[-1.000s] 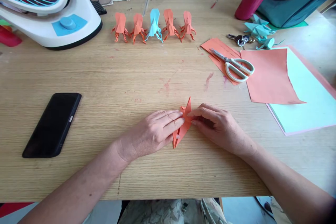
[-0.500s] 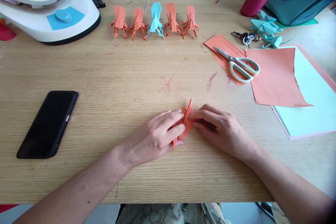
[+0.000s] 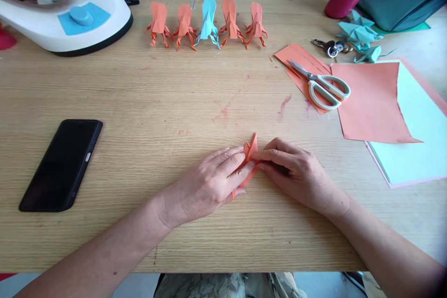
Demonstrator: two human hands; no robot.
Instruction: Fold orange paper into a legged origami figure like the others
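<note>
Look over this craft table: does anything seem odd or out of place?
One light blue paper figure stands mid-row among four orange figures, and reddish smears stain the wooden table.

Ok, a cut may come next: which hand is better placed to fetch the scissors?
Right, probably. The right hand lies nearer the scissors, on their side, while the left hand covers and holds most of the folded orange paper.

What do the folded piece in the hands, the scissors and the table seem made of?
The folded piece looks like thin matte orange paper, sharply creased. The scissors have shiny metal blades and white handles, probably plastic. The table shows pale wood grain, possibly laminate.
</note>
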